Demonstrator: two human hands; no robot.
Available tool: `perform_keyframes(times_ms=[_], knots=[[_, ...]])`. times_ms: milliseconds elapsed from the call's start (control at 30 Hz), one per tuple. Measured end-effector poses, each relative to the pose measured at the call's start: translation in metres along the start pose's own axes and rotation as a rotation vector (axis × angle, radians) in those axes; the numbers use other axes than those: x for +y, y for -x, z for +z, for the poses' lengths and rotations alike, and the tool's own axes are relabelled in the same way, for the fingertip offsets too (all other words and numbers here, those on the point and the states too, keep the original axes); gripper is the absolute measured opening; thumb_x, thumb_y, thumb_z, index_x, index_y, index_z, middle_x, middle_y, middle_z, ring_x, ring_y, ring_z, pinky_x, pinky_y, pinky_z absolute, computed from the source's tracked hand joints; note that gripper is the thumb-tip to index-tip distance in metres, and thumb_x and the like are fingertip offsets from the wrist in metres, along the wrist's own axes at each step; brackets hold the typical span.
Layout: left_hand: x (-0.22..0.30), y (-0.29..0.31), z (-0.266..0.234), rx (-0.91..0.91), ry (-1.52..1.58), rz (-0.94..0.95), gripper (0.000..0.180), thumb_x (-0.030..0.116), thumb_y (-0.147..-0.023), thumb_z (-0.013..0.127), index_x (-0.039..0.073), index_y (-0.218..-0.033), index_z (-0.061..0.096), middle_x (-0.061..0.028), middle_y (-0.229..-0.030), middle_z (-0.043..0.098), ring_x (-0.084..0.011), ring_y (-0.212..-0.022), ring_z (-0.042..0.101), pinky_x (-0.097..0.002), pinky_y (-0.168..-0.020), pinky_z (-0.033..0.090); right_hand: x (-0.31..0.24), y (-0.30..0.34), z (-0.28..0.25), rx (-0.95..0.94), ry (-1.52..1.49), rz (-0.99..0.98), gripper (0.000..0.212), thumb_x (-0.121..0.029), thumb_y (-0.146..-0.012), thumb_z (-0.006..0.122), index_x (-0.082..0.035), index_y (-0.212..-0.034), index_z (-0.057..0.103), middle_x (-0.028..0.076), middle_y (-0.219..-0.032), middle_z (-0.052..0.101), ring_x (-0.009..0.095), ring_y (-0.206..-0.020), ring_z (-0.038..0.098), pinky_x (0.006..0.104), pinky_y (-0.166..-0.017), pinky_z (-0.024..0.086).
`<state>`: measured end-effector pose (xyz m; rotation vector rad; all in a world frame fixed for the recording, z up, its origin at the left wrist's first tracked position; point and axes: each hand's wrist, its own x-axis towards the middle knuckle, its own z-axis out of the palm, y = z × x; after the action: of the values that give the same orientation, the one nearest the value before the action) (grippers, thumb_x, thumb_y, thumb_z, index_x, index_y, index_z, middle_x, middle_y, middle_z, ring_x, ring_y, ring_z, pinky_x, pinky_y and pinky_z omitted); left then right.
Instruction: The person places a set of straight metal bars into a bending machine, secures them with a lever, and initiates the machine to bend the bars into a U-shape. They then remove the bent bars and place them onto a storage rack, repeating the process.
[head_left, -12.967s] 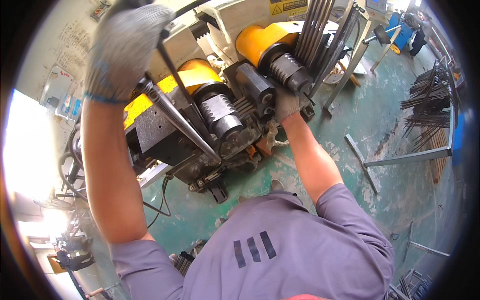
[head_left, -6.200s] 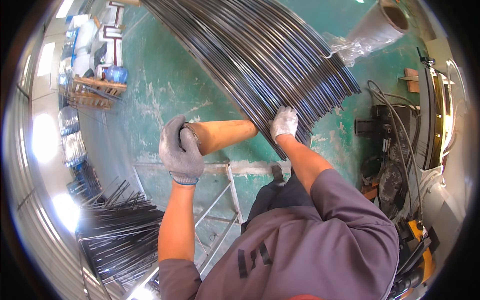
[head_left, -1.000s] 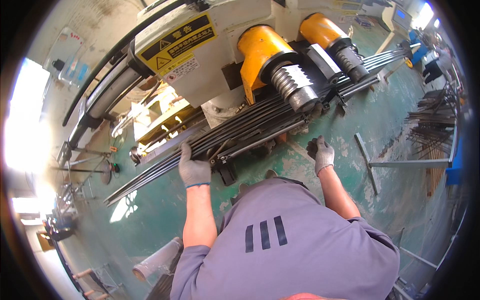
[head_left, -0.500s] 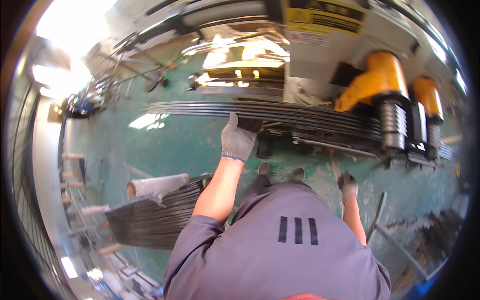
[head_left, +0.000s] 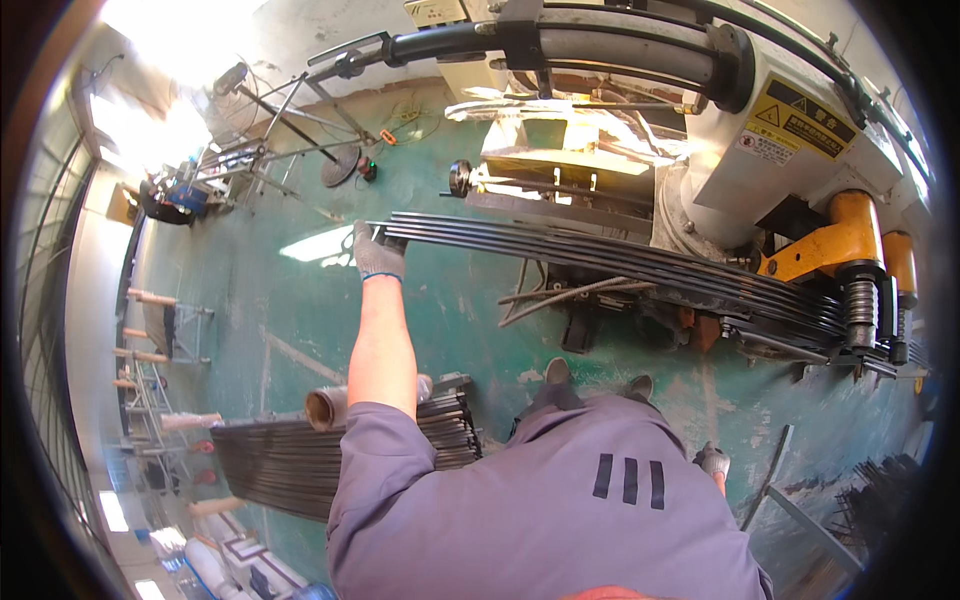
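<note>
A row of several long, dark metal tubes (head_left: 560, 245) runs sideways in front of me. Their right ends pass beneath the orange-yellow clamp arm (head_left: 835, 240) of a machine and its ribbed metal post. My left hand (head_left: 382, 252), in a grey knit glove, is closed around the left ends of the tubes, thumb up and fingers under them. My right hand (head_left: 712, 460), also gloved, hangs low by my right side, apart from the tubes. Its fingers are small and partly turned away, so their pose is unclear.
The pale machine body (head_left: 745, 150) with a warning label stands ahead right. Below the tubes, bent rods (head_left: 560, 298) stick out. At lower left lie a stack of dark tubes (head_left: 300, 455) and a film roll (head_left: 325, 408). A metal frame (head_left: 815, 525) and dark bars (head_left: 885, 505) are lower right.
My left hand has slid leftward from partway along the tubes to their left ends. My view has shifted, and the right hand now shows less, still low at my side.
</note>
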<state>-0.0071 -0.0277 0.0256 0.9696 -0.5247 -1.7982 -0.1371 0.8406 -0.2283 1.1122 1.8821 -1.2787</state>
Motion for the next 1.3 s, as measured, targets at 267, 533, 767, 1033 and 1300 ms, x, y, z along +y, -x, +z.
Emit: perform_keyframes(times_ms=[267,533,767,1033,1300], knots=[[-0.009,-0.016,-0.027,-0.321,-0.179,-0.090,0.047,0.046,-0.113,0.050,0.010,-0.142,0.054,-0.0125,-0.132,0.067,-0.0341,-0.111,0.069,-0.0529,-0.093,0.060,-0.003,0.055,0.061,-0.053,0.197,-0.256,0.022,-0.028,-0.101,0.068,-0.006,-0.096,0.066,0.004,-0.072,0.064,0.018,-0.052,0.058,0.0348,-0.045,0.041],[0.004,0.026,-0.029,-0.431,-0.237,-0.141,0.058,0.053,-0.114,0.044,0.010,-0.151,0.050,-0.0139,-0.142,0.060,-0.0392,-0.118,0.066,-0.0565,-0.099,0.056,-0.005,0.056,0.058,-0.053,0.216,-0.223,0.023,-0.025,-0.099,0.070,-0.002,-0.102,0.068,0.005,-0.076,0.067,0.016,-0.058,0.062,0.0315,-0.047,0.044],[0.000,0.010,-0.038,-0.465,-0.477,-0.136,0.047,0.047,-0.112,0.051,0.014,-0.145,0.053,-0.0124,-0.140,0.062,-0.0358,-0.125,0.063,-0.0555,-0.105,0.055,-0.007,0.053,0.066,-0.082,0.352,-0.312,0.031,-0.032,-0.100,0.069,-0.001,-0.101,0.074,0.004,-0.075,0.069,0.015,-0.062,0.063,0.0337,-0.054,0.046],[-0.012,0.010,-0.022,-0.336,-0.434,-0.086,0.058,0.051,-0.114,0.043,0.007,-0.150,0.052,-0.0149,-0.145,0.060,-0.0371,-0.127,0.062,-0.0550,-0.110,0.051,-0.070,0.061,0.051,-0.009,0.592,-0.241,0.041,-0.036,-0.095,0.070,0.002,-0.109,0.078,0.010,-0.083,0.076,0.020,-0.076,0.070,0.0376,-0.075,0.055],[-0.105,0.095,0.017,0.041,0.018,0.098,0.074,0.056,-0.112,0.032,-0.006,-0.145,0.055,-0.0252,-0.150,0.059,-0.0405,-0.139,0.056,-0.0540,-0.120,0.043,-0.143,-0.054,-0.020,-0.077,0.631,-0.259,0.033,-0.032,-0.099,0.072,0.000,-0.107,0.078,0.008,-0.085,0.076,0.019,-0.073,0.069,0.0367,-0.073,0.055]])
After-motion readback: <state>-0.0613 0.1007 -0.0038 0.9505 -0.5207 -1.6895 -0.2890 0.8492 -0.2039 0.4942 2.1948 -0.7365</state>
